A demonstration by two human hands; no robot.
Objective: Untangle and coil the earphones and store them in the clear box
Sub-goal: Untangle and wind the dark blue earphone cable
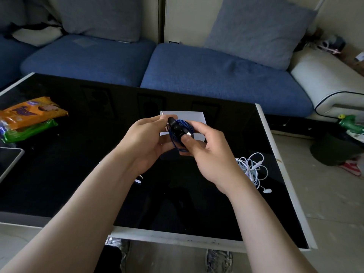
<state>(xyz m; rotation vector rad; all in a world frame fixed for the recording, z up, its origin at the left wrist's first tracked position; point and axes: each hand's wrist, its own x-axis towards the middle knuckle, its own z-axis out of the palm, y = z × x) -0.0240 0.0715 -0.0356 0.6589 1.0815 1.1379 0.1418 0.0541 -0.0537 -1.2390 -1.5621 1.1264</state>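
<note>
Sofa: blue cushions, along the far side of the table.
Table: black glossy top with a white rim, filling the middle.
Left hand: raised over the table centre, fingers curled round the left side of the blue earphones.
Right hand: grips the same coil from the right, thumb pressed on its near face.
Snack bags: orange on green, stacked at the far left of the table.
Box: on the table just beyond the hands, partly hidden by them.
White earphones: loose tangle on the table, right of the right wrist.
Blue earphones: wound into a coil, held between both hands above the table, in front of the box.
</note>
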